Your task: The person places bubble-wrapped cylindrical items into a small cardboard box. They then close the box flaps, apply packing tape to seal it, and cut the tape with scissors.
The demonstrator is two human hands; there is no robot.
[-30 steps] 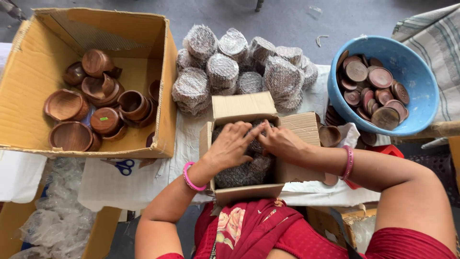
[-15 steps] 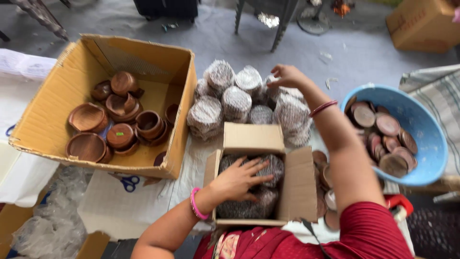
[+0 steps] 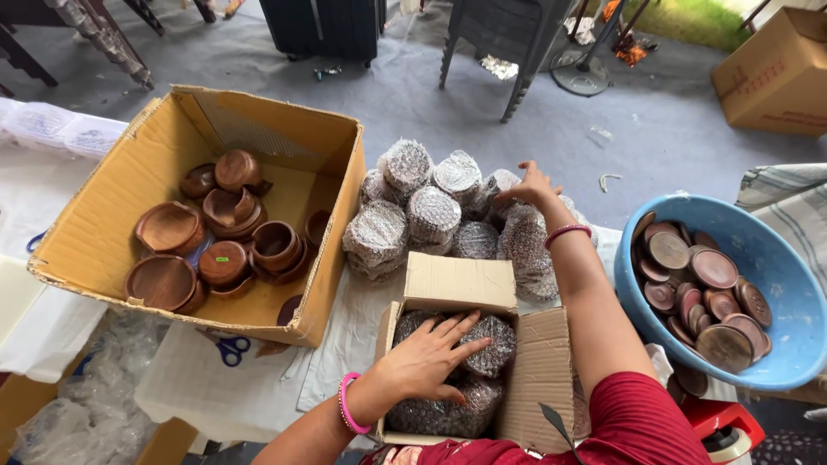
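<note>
Grey floor is seen beyond a desk covered in white sheeting; dark furniture legs and a second carton stand at the far edge of view.

Left hand: laid flat, fingers spread, palm down on the wrapped bundles packed inside the small cardboard box. Nothing is gripped; the bundles are pressed on from above. A pink band is worn at that wrist.

Right hand: stretched far forward, fingers splayed, resting on top of the heap of bubble-wrapped bundles just beyond the small box. Whether one bundle is being clasped cannot be told; the fingertips are partly hidden by the wrapping. A dark red bangle is worn at that wrist.

To the left of the left hand, a large open carton is filled with brown wooden bowls. To the right of the right forearm, a blue basin holds dark round lids. Blue-handled scissors lie on the sheet, below the carton's near corner, partly tucked beneath it.

Lower bundles in the small box are hidden under the left hand. The basin is cut off at the right edge.
</note>
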